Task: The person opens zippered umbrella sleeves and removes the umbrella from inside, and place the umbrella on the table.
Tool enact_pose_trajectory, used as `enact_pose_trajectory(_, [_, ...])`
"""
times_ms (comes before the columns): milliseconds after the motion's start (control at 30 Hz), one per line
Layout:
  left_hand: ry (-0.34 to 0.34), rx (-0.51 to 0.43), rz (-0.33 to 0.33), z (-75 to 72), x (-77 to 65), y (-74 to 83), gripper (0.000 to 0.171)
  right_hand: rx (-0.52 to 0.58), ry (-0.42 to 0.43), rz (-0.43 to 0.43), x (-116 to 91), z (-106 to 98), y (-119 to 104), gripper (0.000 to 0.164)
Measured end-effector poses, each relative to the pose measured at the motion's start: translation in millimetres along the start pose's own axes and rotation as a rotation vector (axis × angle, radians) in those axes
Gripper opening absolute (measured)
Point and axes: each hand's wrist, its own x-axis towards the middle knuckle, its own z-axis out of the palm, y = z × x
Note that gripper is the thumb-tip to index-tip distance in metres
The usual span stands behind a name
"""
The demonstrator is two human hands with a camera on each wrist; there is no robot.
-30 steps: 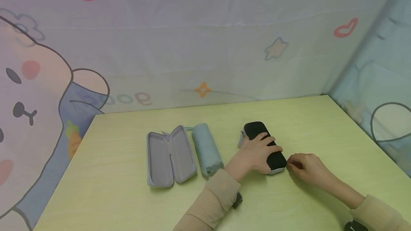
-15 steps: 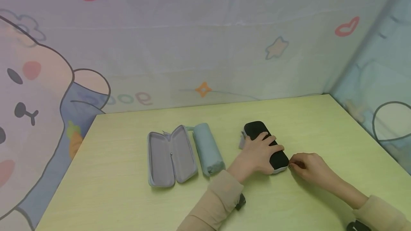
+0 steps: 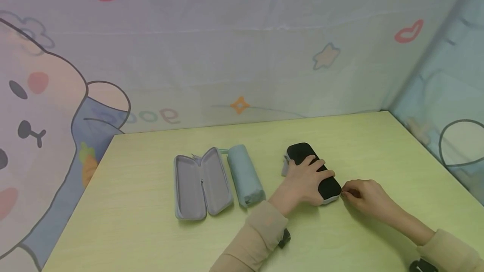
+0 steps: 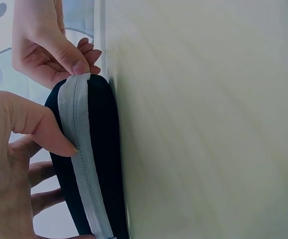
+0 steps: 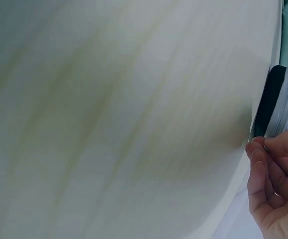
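A black pencil case (image 3: 301, 151) with a grey zipper band (image 4: 76, 112) lies on the table. My left hand (image 3: 304, 179) grips it from above, fingers spread across the top and thumb on the near side, along the zipper band. At the case's near right corner, my right hand (image 3: 364, 196) pinches the zipper's end between thumb and forefinger; the pull itself is hidden in the fingertips. In the left wrist view, the zipper runs closed along the visible side. A grey tab (image 3: 285, 167) sticks out at the case's left side.
Left of the hands, a pale grey-blue pencil case (image 3: 190, 188) lies unzipped and spread flat, its grey lining facing up. Beside it lies a light blue cylindrical pouch (image 3: 245, 173), near the left forearm. The pale yellow-green table (image 3: 132, 205) meets a printed cloth backdrop (image 3: 211, 62) at the back.
The black pencil case and both hands have shifted slightly to the right, mostly in the first half second. Both hands keep the same hold; the other items stay where they lay.
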Motion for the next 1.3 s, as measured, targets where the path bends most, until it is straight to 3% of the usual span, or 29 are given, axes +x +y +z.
enact_pose_trajectory(600, [-0.017,0.015,-0.070,0.8,2.8,7.1,0.064,-0.008,-0.019,0.002,0,0,5,0.018])
enact_pose_trajectory(1300, [-0.021,0.037,-0.089,-2.7,3.7,10.6,0.064,-0.009,-0.027,0.017,-3,-4,5,0.018])
